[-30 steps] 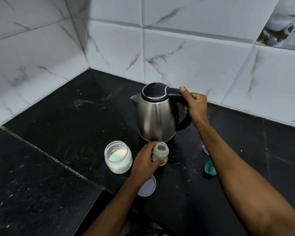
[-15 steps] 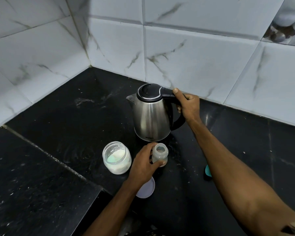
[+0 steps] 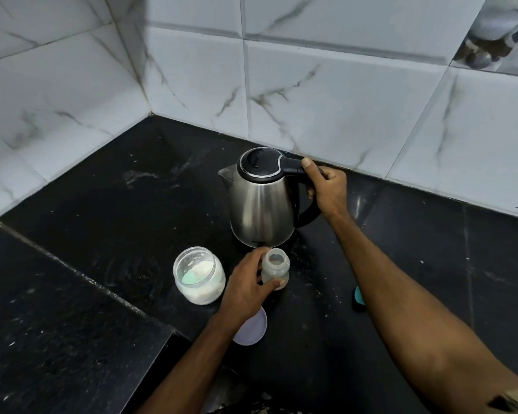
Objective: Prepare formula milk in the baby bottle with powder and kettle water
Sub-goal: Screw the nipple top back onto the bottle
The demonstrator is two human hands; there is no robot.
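Note:
A steel kettle [image 3: 259, 204] with a black lid stands upright on the black counter [image 3: 102, 234] near the back wall. My right hand [image 3: 326, 189] grips its black handle. In front of it stands the small clear baby bottle [image 3: 276, 267], uncapped and upright, with my left hand [image 3: 245, 286] curled around its left side. To the left of the bottle sits an open glass jar [image 3: 199, 274] of white powder with a pale green scoop inside.
A white round lid [image 3: 251, 327] lies on the counter under my left wrist. A teal piece [image 3: 359, 295] peeks out beside my right forearm. White marble tiles [image 3: 341, 85] wall the corner at back and left. The counter steps down at the front left edge.
The kettle has moved slightly back from above the bottle and now stands level on the counter. My left hand has kept its hold on the bottle.

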